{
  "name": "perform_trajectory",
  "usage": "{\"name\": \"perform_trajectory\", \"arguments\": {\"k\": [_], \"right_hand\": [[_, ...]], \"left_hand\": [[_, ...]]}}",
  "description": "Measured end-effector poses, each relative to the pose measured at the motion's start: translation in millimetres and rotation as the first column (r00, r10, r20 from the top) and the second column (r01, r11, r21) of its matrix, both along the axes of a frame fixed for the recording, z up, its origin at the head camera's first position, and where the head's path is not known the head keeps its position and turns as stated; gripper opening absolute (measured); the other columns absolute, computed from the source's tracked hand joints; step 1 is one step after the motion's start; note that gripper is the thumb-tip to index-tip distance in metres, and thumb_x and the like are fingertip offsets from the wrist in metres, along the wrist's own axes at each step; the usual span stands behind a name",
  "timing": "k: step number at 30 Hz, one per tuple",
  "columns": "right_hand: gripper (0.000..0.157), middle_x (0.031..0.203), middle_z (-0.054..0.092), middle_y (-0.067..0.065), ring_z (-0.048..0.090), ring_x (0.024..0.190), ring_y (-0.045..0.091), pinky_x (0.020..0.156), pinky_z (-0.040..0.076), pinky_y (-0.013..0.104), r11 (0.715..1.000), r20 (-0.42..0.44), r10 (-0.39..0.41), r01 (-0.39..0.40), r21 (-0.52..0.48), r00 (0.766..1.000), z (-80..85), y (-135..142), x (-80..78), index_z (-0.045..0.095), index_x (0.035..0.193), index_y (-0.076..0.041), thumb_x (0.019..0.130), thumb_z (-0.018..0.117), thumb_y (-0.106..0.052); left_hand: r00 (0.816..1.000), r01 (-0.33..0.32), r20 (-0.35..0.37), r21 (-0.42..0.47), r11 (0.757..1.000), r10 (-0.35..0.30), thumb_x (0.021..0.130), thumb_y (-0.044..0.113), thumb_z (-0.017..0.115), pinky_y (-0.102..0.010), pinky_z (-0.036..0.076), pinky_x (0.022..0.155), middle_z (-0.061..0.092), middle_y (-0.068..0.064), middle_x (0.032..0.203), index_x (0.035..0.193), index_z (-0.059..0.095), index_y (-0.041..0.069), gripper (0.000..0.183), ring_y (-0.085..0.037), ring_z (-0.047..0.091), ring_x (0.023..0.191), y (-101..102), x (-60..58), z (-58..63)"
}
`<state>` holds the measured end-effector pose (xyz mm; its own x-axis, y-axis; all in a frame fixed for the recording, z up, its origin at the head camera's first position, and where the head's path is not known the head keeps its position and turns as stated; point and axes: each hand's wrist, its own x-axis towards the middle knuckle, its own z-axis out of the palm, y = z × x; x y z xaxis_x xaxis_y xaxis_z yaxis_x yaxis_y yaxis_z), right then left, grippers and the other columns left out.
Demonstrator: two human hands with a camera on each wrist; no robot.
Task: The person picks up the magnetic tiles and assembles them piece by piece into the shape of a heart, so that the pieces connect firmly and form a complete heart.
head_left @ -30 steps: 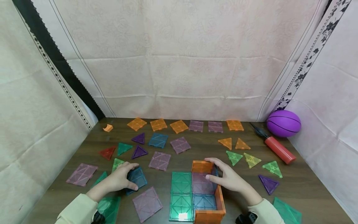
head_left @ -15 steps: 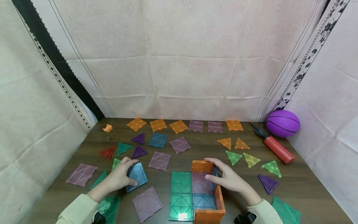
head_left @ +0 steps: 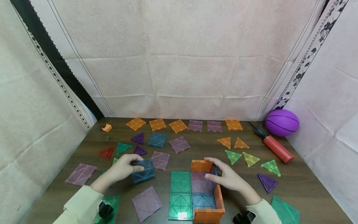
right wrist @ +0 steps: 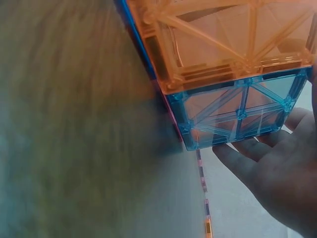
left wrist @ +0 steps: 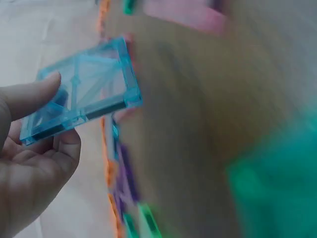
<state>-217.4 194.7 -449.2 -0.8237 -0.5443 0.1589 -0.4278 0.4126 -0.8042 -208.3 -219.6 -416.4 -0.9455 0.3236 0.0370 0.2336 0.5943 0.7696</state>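
Note:
In the head view my left hand [head_left: 122,169] holds a blue square magnetic tile [head_left: 146,175] raised and tilted above the table. The left wrist view shows the thumb on the upper face of the same blue tile [left wrist: 101,82] and fingers below it. My right hand [head_left: 230,179] grips the back right corner of an open-topped box of magnetic tiles [head_left: 208,215], its thumb over the wall inside. Orange and blue tiles form the walls; purple and blue tiles lie inside. Green square tiles [head_left: 180,205] lie flat along its left side. In the right wrist view, fingers touch the blue side wall [right wrist: 240,114].
A loose purple square tile [head_left: 147,203] lies between the left hand and the green tiles. Several triangles and squares spread behind. At right are a red hand pump [head_left: 278,148], a purple ball [head_left: 282,123] and a green tile [head_left: 285,210].
My left hand has lifted the blue tile off the table and moved it slightly right and away from me. The right hand stays on the box.

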Motion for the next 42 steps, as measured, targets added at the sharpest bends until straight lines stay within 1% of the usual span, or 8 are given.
{"name": "perform_trajectory", "arguments": {"k": [3, 7, 11, 13, 20, 27, 38, 42], "right_hand": [[0.060, 0.146, 0.045, 0.007, 0.035, 0.138, 0.033, 0.106, 0.030, 0.060, 1.000, 0.011, -0.015, 0.015, -0.008, 1.000, 0.2, 0.1, -0.1, 0.043, 0.143, -0.009, 0.092, 0.067, -0.028], [0.059, 0.147, 0.044, 0.009, 0.034, 0.138, 0.036, 0.105, 0.029, 0.062, 1.000, 0.005, -0.004, 0.004, -0.002, 1.000, -0.1, 0.3, -0.7, 0.042, 0.144, -0.008, 0.093, 0.065, -0.028], [0.058, 0.146, 0.044, 0.011, 0.033, 0.138, 0.039, 0.104, 0.028, 0.065, 1.000, -0.003, 0.008, -0.008, 0.004, 1.000, -1.4, 0.9, -1.4, 0.041, 0.144, -0.007, 0.094, 0.064, -0.025], [0.057, 0.146, 0.044, 0.011, 0.033, 0.138, 0.039, 0.104, 0.028, 0.065, 1.000, -0.005, 0.008, -0.008, 0.003, 1.000, -2.0, 1.4, -1.7, 0.042, 0.144, -0.007, 0.094, 0.064, -0.024], [0.058, 0.146, 0.044, 0.011, 0.033, 0.138, 0.039, 0.105, 0.027, 0.064, 1.000, 0.003, 0.012, -0.012, -0.001, 1.000, -1.6, 2.0, -1.8, 0.041, 0.144, -0.006, 0.094, 0.064, -0.025], [0.059, 0.147, 0.044, 0.009, 0.034, 0.138, 0.036, 0.105, 0.028, 0.063, 1.000, 0.000, 0.004, -0.004, 0.011, 1.000, -2.9, 1.6, -2.6, 0.041, 0.144, -0.006, 0.094, 0.064, -0.026], [0.058, 0.147, 0.044, 0.012, 0.033, 0.138, 0.038, 0.105, 0.028, 0.063, 1.000, 0.008, -0.002, 0.002, 0.001, 1.000, -0.5, 1.7, -1.1, 0.042, 0.144, -0.006, 0.094, 0.065, -0.026], [0.058, 0.147, 0.043, 0.012, 0.033, 0.138, 0.039, 0.105, 0.028, 0.063, 1.000, 0.009, 0.003, -0.003, -0.001, 1.000, -1.7, 1.1, -1.8, 0.041, 0.144, -0.006, 0.094, 0.064, -0.025]], "left_hand": [[0.999, 0.044, 0.018, 0.069, 0.997, -0.045, 0.087, 0.018, 0.072, -0.033, 0.049, 0.077, 0.067, -0.006, 0.104, 0.104, 0.070, 0.006, 0.021, -0.018, 0.057, 0.091, 17.5, -8.1, 6.5], [0.998, 0.040, 0.043, 0.146, 0.988, -0.047, 0.087, 0.019, 0.072, -0.037, 0.052, 0.072, 0.066, -0.009, 0.108, 0.107, 0.071, 0.006, 0.024, -0.019, 0.059, 0.087, 45.1, -19.6, 8.8], [0.996, 0.020, 0.085, 0.208, 0.978, -0.038, 0.088, 0.015, 0.071, -0.035, 0.048, 0.052, 0.066, -0.011, 0.102, 0.105, 0.071, 0.007, 0.019, -0.015, 0.053, 0.062, 72.1, -32.1, 4.8], [0.995, 0.012, 0.094, 0.228, 0.974, -0.035, 0.088, 0.013, 0.071, -0.032, 0.045, 0.049, 0.067, -0.010, 0.103, 0.103, 0.071, 0.007, 0.017, -0.012, 0.047, 0.056, 84.5, -37.5, 2.7], [0.992, 0.034, 0.107, 0.229, 0.973, -0.060, 0.086, 0.009, 0.072, -0.033, 0.048, 0.053, 0.069, -0.006, 0.100, 0.098, 0.073, 0.007, 0.013, -0.016, 0.051, 0.053, 116.1, -46.4, -7.1], [0.992, 0.094, 0.072, 0.174, 0.980, -0.107, 0.084, 0.007, 0.073, -0.028, 0.049, 0.071, 0.070, -0.003, 0.095, 0.093, 0.075, 0.008, 0.009, -0.010, 0.057, 0.084, 128.4, -47.3, -16.8], [0.987, 0.112, 0.097, 0.164, 0.980, -0.129, 0.084, 0.008, 0.073, -0.034, 0.051, 0.080, 0.068, -0.003, 0.100, 0.097, 0.074, 0.009, 0.013, -0.014, 0.058, 0.091, 129.0, -43.2, -16.7], [0.980, 0.137, 0.120, 0.163, 0.977, -0.158, 0.085, 0.011, 0.073, -0.030, 0.051, 0.075, 0.069, -0.004, 0.106, 0.107, 0.072, 0.008, 0.022, -0.012, 0.059, 0.091, 123.9, -41.2, -10.9]]}}
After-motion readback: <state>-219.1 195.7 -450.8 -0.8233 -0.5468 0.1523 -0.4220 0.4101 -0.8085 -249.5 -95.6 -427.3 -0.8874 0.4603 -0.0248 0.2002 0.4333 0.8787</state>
